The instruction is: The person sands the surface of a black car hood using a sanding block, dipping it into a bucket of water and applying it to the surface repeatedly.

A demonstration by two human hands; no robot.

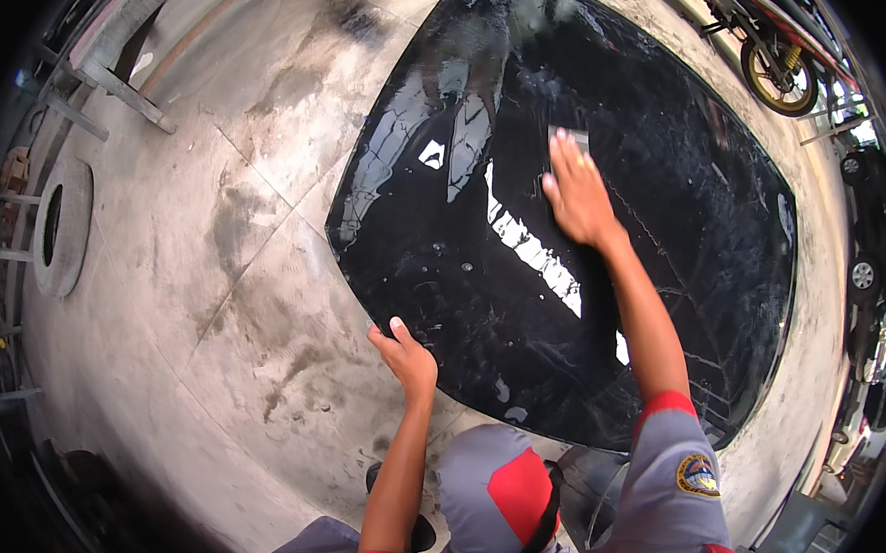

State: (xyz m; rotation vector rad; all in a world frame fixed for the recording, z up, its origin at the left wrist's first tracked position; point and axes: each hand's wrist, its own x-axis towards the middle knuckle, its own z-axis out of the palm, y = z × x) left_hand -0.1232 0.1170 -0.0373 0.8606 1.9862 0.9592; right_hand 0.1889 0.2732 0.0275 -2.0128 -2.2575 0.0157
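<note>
A large glossy black car hood point(445, 316) lies in front of me, with bright reflections and pale smears on its surface. On its upper middle, my right hand point(581, 191) presses down with fingers stretched and close together. Under those fingertips sits a small grey sheet point(582, 139), mostly covered; its exact kind cannot be made out. At the hood's near left edge is my left hand point(404, 362), its thumb over the rim and its fingers along the outer side, partly hidden.
Stained concrete floor point(251, 236) surrounds the hood. A tyre point(63, 228) stands at the left near a rack, and a grey bench point(121, 53) is at the upper left. A motorcycle point(767, 49) is parked at the upper right, with dark cars point(862, 245) along the right side.
</note>
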